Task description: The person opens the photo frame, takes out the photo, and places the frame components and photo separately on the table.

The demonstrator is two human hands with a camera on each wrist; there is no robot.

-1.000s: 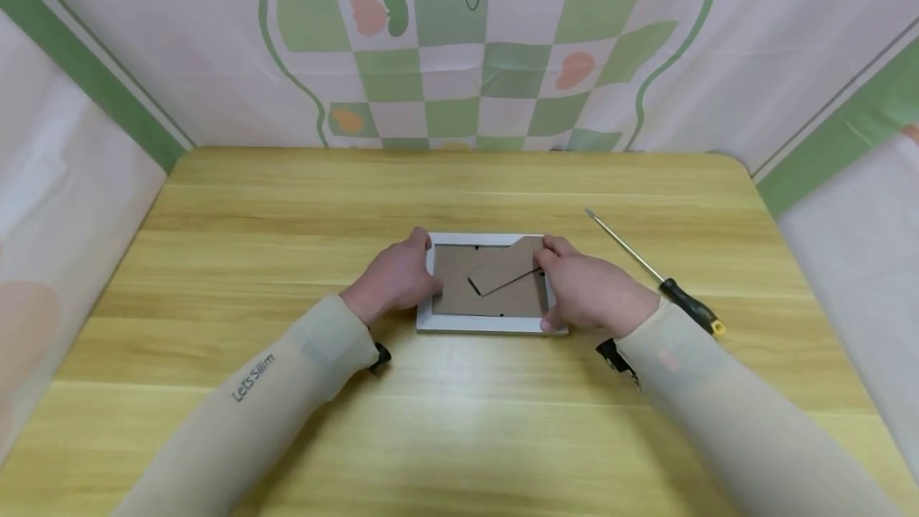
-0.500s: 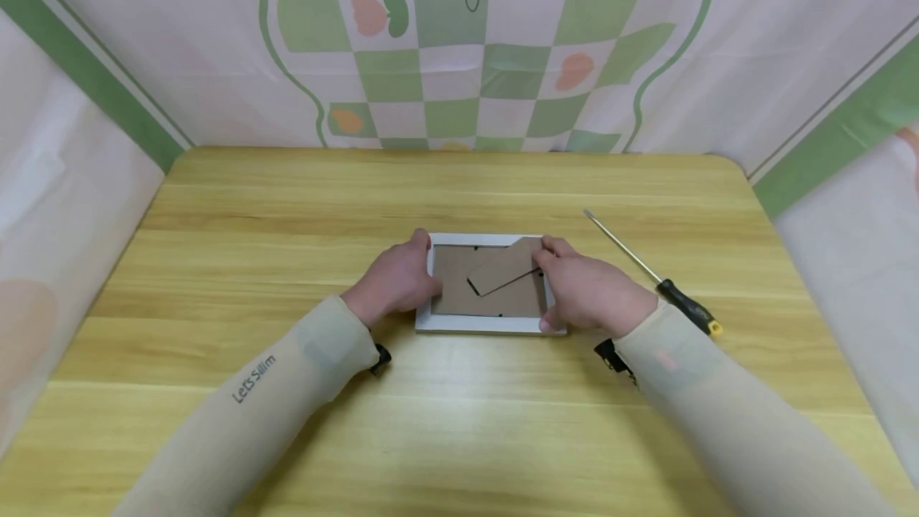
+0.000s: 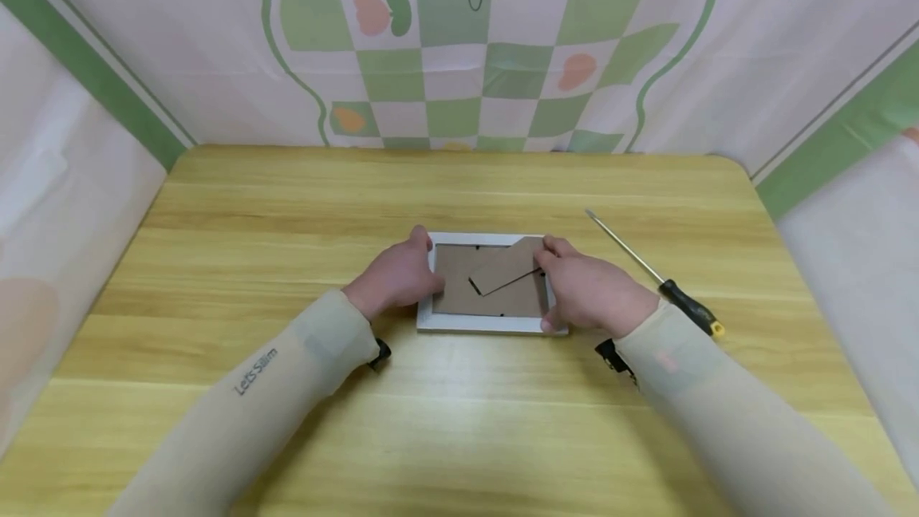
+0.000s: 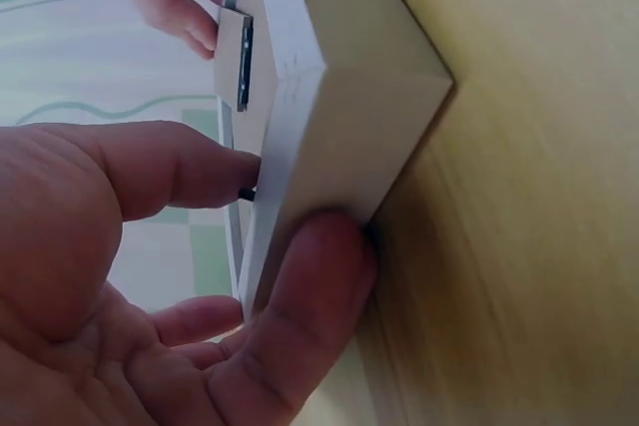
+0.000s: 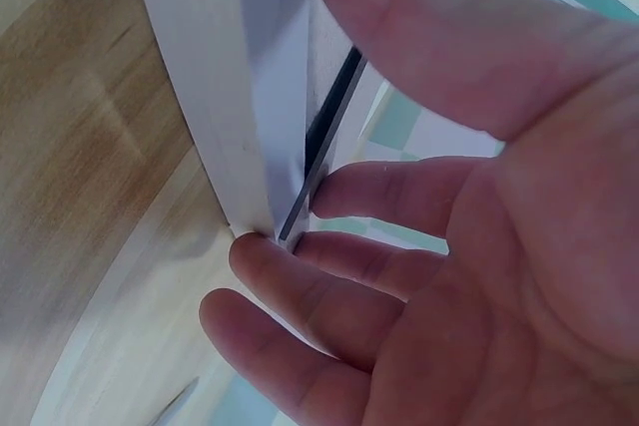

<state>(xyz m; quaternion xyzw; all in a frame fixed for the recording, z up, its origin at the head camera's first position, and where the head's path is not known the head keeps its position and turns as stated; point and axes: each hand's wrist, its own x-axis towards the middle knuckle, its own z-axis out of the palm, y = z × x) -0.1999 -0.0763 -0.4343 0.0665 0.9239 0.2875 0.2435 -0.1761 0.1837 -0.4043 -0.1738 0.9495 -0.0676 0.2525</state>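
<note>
A white picture frame (image 3: 488,325) lies back side up on the table, its brown backboard (image 3: 451,268) facing me. The flat brown easel stand (image 3: 506,268) slants across that board, one long edge showing a dark gap. My left hand (image 3: 397,279) grips the frame's left side; in the left wrist view the thumb (image 4: 185,169) reaches over the back by a small black tab, with a finger against the outer side. My right hand (image 3: 597,287) holds the right side, thumb near the front corner. In the right wrist view its fingers (image 5: 319,296) meet the far corner and the stand's edge.
To the right of the frame lies a screwdriver (image 3: 688,305) with a black and yellow handle, its tip pointing away. A wood-grain table (image 3: 459,429) spreads all around. Behind it hangs a green and white checked curtain (image 3: 459,70).
</note>
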